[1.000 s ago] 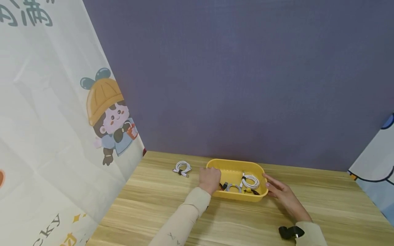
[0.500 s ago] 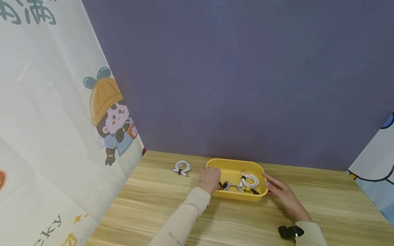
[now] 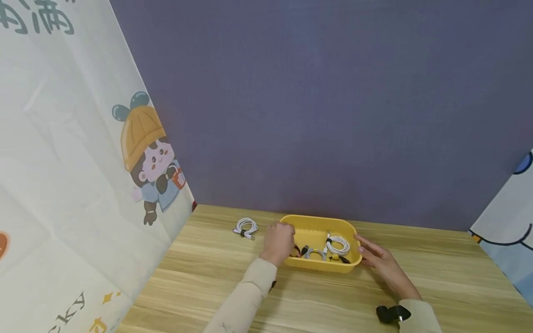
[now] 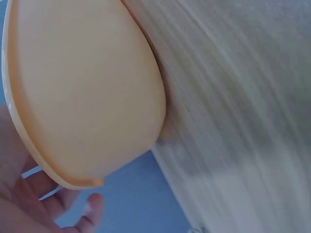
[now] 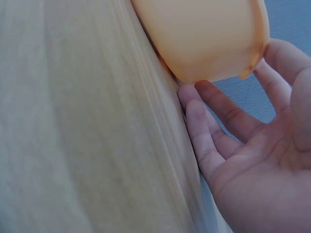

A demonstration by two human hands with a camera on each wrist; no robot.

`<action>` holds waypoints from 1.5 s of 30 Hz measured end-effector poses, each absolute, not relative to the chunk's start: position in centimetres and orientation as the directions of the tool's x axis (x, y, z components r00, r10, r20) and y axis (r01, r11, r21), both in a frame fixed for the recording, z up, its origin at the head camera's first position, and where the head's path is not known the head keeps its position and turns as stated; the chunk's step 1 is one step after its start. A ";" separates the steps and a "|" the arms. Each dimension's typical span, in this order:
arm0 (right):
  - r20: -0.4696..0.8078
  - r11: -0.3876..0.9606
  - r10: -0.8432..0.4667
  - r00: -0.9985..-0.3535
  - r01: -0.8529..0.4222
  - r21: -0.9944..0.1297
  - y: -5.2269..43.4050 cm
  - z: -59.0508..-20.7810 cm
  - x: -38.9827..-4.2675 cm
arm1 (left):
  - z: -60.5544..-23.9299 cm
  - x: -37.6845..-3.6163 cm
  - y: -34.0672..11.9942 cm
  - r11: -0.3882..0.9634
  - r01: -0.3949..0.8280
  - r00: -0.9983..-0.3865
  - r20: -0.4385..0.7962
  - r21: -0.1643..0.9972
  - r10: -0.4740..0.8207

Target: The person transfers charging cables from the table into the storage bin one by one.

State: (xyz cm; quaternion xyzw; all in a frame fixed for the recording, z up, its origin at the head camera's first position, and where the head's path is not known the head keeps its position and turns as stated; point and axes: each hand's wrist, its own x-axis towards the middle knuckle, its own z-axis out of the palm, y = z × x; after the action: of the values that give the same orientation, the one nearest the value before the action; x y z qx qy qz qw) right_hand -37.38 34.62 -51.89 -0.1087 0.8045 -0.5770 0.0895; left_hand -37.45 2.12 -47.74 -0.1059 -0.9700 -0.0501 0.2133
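Much of the yellow plastic tray [image 3: 318, 266] is hidden in the wrist views: only its smooth outer wall and rim are shown there, blurred, and its contents cannot be made out. In the head view the near left corner of the tray is covered by the left hand [image 3: 278, 242], whose fingertips are hidden behind the knuckles. The forearms are cut off by the lower edge.

The tray is placed on the wooden table [image 3: 437, 277], near the purple back wall [image 3: 325, 106], with its long axis running left to right across the view. Coiled white cables [image 3: 338, 245] and a grey coil [image 3: 315, 254] are seen inside it; a further coiled white cable [image 3: 245, 227] lies on the table, left of the tray and apart from it.

The right hand [image 3: 381, 264] is laid flat against the tray's right end, fingers [image 5: 214, 145] straight and spread, nothing gripped. The left hand is shown with fingers loosely bent beside the left rim; whether anything is clasped cannot be told.

Compared with a second ago, the left hand has been shifted slightly leftward, off the tray's left rim; the tray and right hand are unchanged.
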 end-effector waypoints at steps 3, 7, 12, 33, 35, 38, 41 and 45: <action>-0.018 0.310 -0.275 -0.961 -0.071 -0.948 34.6 -51.9 -37.4 | -47.9 -37.4 1.6 0.959 0.248 -0.859 0.489 0.136 0.153; -0.027 0.321 -0.266 -0.964 -0.062 -0.945 34.6 -51.9 -37.5 | -48.1 -37.3 1.0 0.921 0.275 -0.837 0.539 0.276 0.088; -0.032 0.327 -0.259 -0.965 -0.057 -0.943 34.5 -51.9 -37.5 | -48.6 -37.3 0.1 0.847 0.301 -0.829 0.560 0.437 0.005; -0.056 0.336 -0.263 -0.963 -0.037 -0.941 34.4 -51.9 -37.5 | -50.0 -37.2 -4.5 0.629 0.183 -0.861 0.432 0.755 -0.268; -0.058 0.335 -0.261 -0.964 -0.034 -0.942 34.4 -51.9 -37.5 | -50.2 -37.2 -5.0 0.632 0.166 -0.856 0.428 0.757 -0.288; -0.055 0.336 -0.257 -0.965 -0.036 -0.941 34.4 -51.9 -37.5 | -50.4 -37.2 -5.6 0.640 0.135 -0.851 0.419 0.757 -0.316; -0.049 0.335 -0.257 -0.965 -0.041 -0.941 34.5 -51.9 -37.5 | -50.5 -37.2 -6.1 0.648 0.101 -0.854 0.400 0.755 -0.333; -0.043 0.326 -0.260 -0.965 -0.046 -0.944 34.5 -51.9 -37.6 | -50.3 -37.1 -6.7 0.660 0.059 -0.862 0.372 0.749 -0.344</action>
State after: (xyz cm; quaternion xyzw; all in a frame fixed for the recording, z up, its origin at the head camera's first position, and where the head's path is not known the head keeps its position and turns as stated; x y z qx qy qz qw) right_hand -37.56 34.53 -51.92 -0.0946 0.8089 -0.5727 0.0936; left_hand -37.11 -6.68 -50.34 0.0813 -0.8762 -0.4041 0.2497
